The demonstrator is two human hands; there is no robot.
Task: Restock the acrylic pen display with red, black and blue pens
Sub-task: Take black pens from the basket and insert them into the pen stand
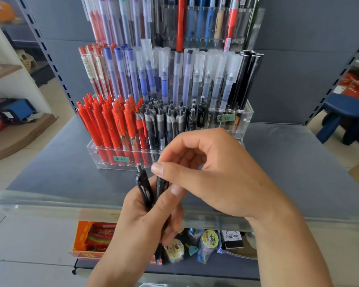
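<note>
The tiered acrylic pen display (245, 121) stands on a grey shelf. Its front row holds red click pens (104, 125) on the left and black click pens (170, 123) in the middle; capped red, blue, clear and black pens fill the tiers behind. In front of the display, my left hand (141, 220) grips two black click pens (143, 187) upright. My right hand (211, 172) reaches over from the right, and its thumb and fingers pinch the top of the right-hand pen of the pair.
The grey shelf (288, 162) has a clear plastic front lip. Below it sit a red-orange box (85, 239), tape rolls and small packets. A dark blue stool (344, 117) stands on the right, and a wooden shelf unit with a blue device on the left.
</note>
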